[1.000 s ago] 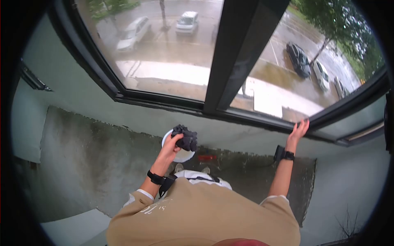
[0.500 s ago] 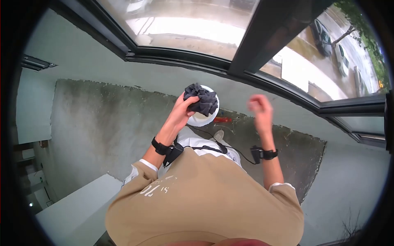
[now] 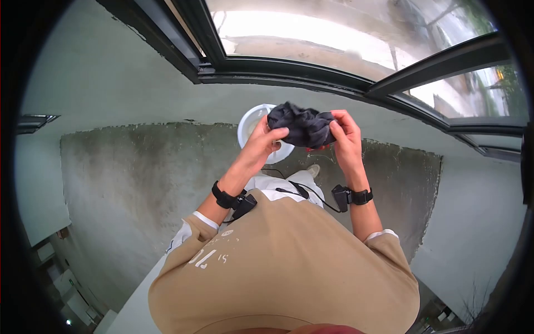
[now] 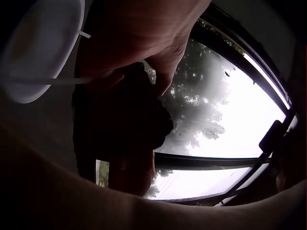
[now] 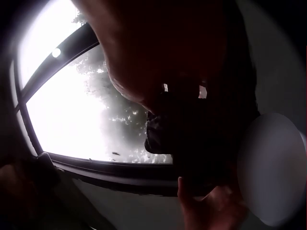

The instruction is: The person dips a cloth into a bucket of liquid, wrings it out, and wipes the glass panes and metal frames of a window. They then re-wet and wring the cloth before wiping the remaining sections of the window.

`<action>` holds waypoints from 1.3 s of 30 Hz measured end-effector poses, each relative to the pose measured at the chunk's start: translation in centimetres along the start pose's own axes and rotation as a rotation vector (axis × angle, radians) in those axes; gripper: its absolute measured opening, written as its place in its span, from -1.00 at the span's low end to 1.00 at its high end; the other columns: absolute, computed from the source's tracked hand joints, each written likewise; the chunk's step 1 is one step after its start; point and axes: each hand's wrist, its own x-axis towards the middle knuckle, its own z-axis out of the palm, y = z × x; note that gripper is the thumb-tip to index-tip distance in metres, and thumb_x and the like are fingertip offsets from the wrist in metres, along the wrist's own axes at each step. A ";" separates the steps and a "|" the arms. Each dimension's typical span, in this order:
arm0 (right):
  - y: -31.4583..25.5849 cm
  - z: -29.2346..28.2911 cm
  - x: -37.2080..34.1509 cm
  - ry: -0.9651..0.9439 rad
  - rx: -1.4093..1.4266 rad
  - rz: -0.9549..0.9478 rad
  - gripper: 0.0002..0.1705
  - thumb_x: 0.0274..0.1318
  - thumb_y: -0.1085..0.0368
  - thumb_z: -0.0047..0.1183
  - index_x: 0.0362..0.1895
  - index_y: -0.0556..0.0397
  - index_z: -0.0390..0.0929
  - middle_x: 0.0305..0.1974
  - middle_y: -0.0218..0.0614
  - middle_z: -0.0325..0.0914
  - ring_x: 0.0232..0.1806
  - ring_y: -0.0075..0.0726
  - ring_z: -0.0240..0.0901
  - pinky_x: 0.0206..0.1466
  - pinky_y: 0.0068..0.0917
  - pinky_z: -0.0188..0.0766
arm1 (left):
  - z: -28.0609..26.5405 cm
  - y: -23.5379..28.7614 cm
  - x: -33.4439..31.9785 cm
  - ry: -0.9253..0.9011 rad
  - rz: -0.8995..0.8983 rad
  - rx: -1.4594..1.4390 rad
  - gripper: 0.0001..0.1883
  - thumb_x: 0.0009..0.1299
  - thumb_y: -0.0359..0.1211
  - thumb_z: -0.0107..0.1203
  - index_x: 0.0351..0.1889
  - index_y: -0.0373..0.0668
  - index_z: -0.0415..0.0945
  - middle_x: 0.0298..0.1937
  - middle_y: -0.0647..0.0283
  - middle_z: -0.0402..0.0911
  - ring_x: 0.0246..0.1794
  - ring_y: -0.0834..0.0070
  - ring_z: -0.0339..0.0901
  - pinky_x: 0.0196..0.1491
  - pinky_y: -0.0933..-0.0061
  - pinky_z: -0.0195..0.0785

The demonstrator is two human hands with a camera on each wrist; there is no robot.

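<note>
A crumpled dark grey cloth is stretched between both hands in the head view. My left hand grips its left end, thumb on top. At the other end, my right hand pinches the cloth between thumb and fingers. Below them a white bucket stands on the floor, partly hidden by the left hand and the cloth. In the left wrist view the cloth is a dark mass under the left hand. The right wrist view is very dark around the cloth.
A dark-framed window runs along the wall in front, with its sill edge beyond the hands. The bare concrete floor spreads beneath. A black cable hangs near the right wrist, and a shoe shows below.
My right hand has left the window frame and come over to the cloth, taking hold of its right end. The left hand kept its grip throughout. The head view has tilted downward.
</note>
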 end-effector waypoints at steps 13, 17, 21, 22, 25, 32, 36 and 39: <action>-4.6 6.9 0.8 -0.069 0.085 -0.146 -0.83 0.33 0.36 -0.07 -0.03 0.07 0.45 -0.08 -0.50 0.39 -0.04 -0.63 0.29 0.07 -0.60 0.24 | -7.4 7.2 -4.3 -0.166 0.086 -0.003 -0.61 0.56 0.01 -0.20 -0.04 -0.13 0.29 -0.19 0.02 0.53 -0.41 0.53 0.52 -0.59 0.75 0.06; -6.0 8.7 0.9 -0.026 -0.299 -0.172 -0.90 0.31 0.36 0.03 -0.14 0.08 0.50 -0.27 -0.60 0.39 -0.21 -0.74 0.27 -0.13 -0.74 0.22 | -6.4 8.4 -4.8 -0.171 0.077 0.057 -0.57 0.55 -0.04 -0.15 0.08 -0.22 0.32 -0.12 0.04 0.52 -0.32 0.54 0.52 -0.60 0.77 0.05; -6.1 11.6 1.2 -0.054 -0.250 -0.192 -0.85 0.17 0.40 0.21 -0.34 0.10 0.47 -0.39 -0.58 0.43 -0.37 -0.75 0.27 -0.32 -0.71 0.25 | -4.1 8.1 -4.6 -0.183 0.131 0.175 -0.57 0.45 -0.11 0.10 0.09 -0.21 0.34 -0.17 0.17 0.57 -0.37 0.61 0.52 -0.58 0.76 -0.02; -5.9 12.4 1.3 -0.067 -0.241 -0.162 -0.82 0.13 0.40 0.25 -0.38 0.11 0.46 -0.41 -0.57 0.44 -0.39 -0.75 0.29 -0.34 -0.70 0.27 | -4.3 7.4 -4.0 -0.169 0.154 0.244 -0.57 0.39 -0.16 0.17 0.08 -0.20 0.36 -0.19 0.25 0.55 -0.40 0.67 0.48 -0.57 0.75 -0.03; -5.8 12.5 1.8 -0.082 -0.256 -0.142 -0.78 0.06 0.41 0.31 -0.42 0.11 0.46 -0.44 -0.57 0.46 -0.39 -0.75 0.35 -0.36 -0.71 0.32 | -4.3 6.8 -2.9 -0.141 0.158 0.311 -0.64 0.31 -0.32 0.27 0.01 -0.17 0.43 -0.29 0.42 0.49 -0.49 0.79 0.32 -0.55 0.73 -0.07; -9.1 8.3 1.5 0.081 -0.187 -0.215 -0.87 0.13 0.45 0.24 -0.26 0.05 0.55 -0.37 -0.61 0.48 -0.32 -0.75 0.35 -0.26 -0.73 0.26 | -6.3 7.2 -2.3 0.001 0.156 0.337 -0.87 0.42 -0.46 0.01 -0.12 -0.15 0.52 -0.42 0.53 0.49 -0.58 0.84 0.27 -0.58 0.76 -0.05; -8.7 6.0 1.2 0.192 0.148 -0.174 -0.91 0.27 0.40 0.10 -0.16 0.04 0.51 -0.32 -0.53 0.53 -0.29 -0.69 0.44 -0.21 -0.67 0.39 | -6.3 8.2 -2.3 -0.033 0.191 0.231 -0.77 0.46 -0.44 -0.07 0.01 -0.15 0.54 -0.43 0.54 0.49 -0.59 0.88 0.25 -0.62 0.79 -0.09; -2.5 0.8 1.0 0.158 0.415 0.209 -0.85 0.36 0.27 -0.03 -0.13 0.06 0.49 -0.41 -0.44 0.53 -0.39 -0.59 0.46 -0.30 -0.63 0.45 | -7.3 8.7 -1.6 -0.012 0.226 0.130 -0.78 0.48 -0.41 -0.06 0.00 -0.15 0.54 -0.45 0.55 0.47 -0.60 0.88 0.24 -0.64 0.79 -0.10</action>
